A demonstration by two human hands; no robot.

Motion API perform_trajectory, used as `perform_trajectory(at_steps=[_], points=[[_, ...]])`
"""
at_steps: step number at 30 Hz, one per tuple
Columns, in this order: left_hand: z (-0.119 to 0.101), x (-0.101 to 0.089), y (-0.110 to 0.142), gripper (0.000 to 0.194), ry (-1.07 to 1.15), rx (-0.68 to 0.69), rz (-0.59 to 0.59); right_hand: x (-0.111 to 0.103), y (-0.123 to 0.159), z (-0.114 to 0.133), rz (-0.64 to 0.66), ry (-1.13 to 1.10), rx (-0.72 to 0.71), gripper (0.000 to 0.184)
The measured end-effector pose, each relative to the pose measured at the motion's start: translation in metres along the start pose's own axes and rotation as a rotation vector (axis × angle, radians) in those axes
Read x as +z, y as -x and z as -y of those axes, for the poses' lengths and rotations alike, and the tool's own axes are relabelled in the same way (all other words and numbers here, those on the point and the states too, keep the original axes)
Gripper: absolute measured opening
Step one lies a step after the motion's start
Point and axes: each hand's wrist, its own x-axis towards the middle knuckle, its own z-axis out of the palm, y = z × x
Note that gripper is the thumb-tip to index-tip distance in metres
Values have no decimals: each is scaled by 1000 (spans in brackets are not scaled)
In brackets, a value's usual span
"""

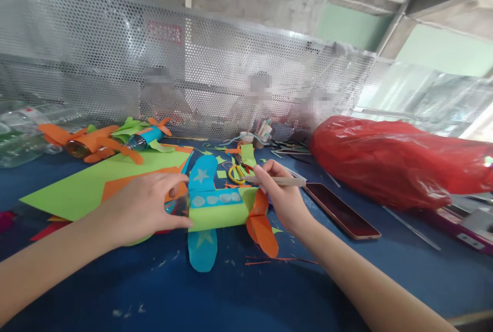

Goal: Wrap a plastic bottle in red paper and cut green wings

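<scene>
A paper-covered bottle aeroplane (215,208) lies on the blue table (239,291), with a green body, blue wings with stars and an orange tail. My left hand (144,208) wraps round its front end, fingers closed on it. My right hand (279,196) is beside the orange tail and pinches a thin pen-like tool (283,181) that points left over the plane's rear.
Green and orange paper sheets (96,183) lie at the left, with two finished bottle planes (111,142) behind them. Scissors (236,171) and paper scraps sit beyond the plane. A phone (341,208) and a red plastic bag (396,160) lie at right. Perforated metal screen behind.
</scene>
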Motion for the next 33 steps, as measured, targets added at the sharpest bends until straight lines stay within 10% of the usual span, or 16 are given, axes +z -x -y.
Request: perform_trajectory(at_steps=[10,20,33], points=[[-5,-28,-2,18,497,-98,-109,3,1,0,2,52,-5,24],[-7,-23,0,15,627,-114,-71,3,3,5,-126,108,-212,14],[-32,-1,14,32,772,-4,209,8,29,22,452,-125,-26,19]])
